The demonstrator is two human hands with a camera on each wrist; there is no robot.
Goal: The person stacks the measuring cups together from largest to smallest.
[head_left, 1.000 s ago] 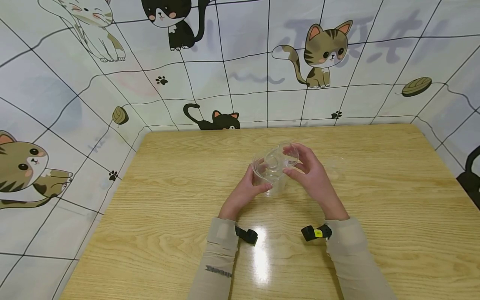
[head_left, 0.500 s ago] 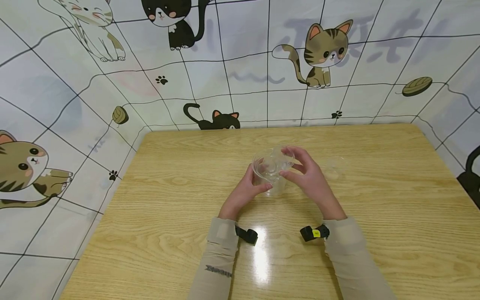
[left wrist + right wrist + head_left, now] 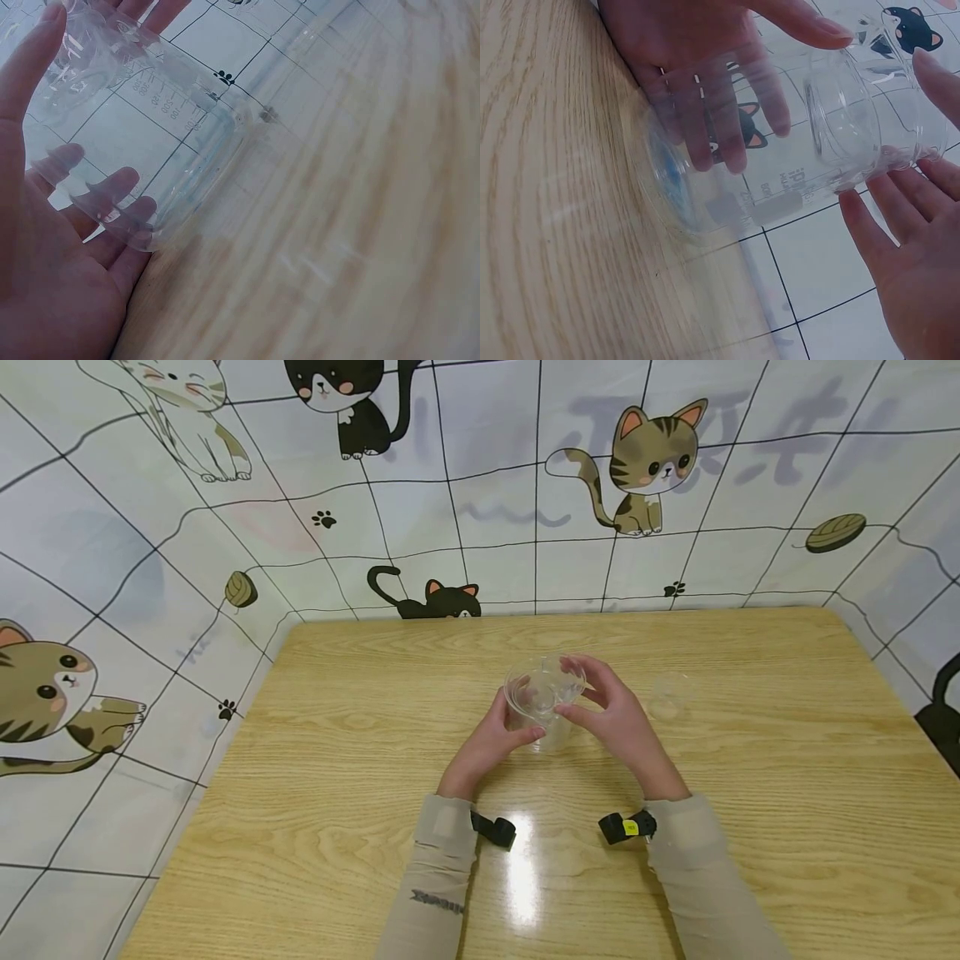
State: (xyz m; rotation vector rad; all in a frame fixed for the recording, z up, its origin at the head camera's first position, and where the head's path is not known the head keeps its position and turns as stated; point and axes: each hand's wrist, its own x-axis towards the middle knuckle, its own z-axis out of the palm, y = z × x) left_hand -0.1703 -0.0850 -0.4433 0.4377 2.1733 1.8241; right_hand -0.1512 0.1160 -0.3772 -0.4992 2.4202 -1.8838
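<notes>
A clear beaker (image 3: 551, 740) with printed measuring marks stands upright on the wooden table. My left hand (image 3: 489, 742) holds it from the left, thumb near the rim and fingers spread along the wall, which shows in the right wrist view behind the beaker wall (image 3: 769, 180). At the mouth of the beaker is a smaller clear, round, cup-like piece (image 3: 847, 112), partly inside the opening. My right hand (image 3: 617, 720) holds this piece by its rim between thumb and fingers. Its exact kind I cannot tell, as both things are see-through.
Another clear, round thing (image 3: 670, 697) lies on the table (image 3: 337, 760) to the right of my right hand. A wall sheet (image 3: 495, 510) with cat drawings and grid lines rises behind the table and at its sides.
My right hand has moved left and slightly down with the cup-like piece, which was tilted above the beaker's right rim and now sits level at its mouth. The left hand stays put.
</notes>
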